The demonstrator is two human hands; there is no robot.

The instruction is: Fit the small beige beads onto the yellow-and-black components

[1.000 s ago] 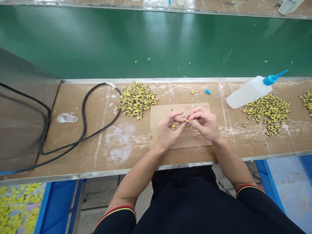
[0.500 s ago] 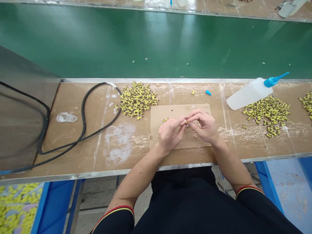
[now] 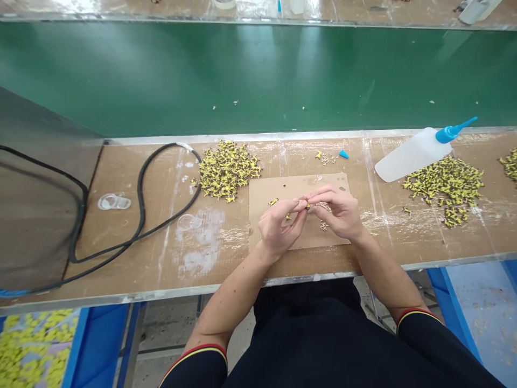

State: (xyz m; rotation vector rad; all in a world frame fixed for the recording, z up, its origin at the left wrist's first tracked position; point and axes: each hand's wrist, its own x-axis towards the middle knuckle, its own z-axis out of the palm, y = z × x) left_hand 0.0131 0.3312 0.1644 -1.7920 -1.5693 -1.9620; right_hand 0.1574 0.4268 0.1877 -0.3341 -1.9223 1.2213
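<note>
Together — left hand [image 3: 280, 227], right hand [image 3: 335, 212] — pinch a tiny, half-hidden yellow piece [image 3: 308, 205].

Yellow plastic pieces [image 3: 226, 170], rough cardboard sheet [image 3: 274, 186], glossy green belt [image 3: 258, 81]

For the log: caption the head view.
Left hand and right hand pinch a small yellow piece over a cardboard sheet.

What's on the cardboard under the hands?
The cardboard around the left hand and right hand shows yellow pieces and pale bits; the patch directly beneath the palms is covered.
</note>
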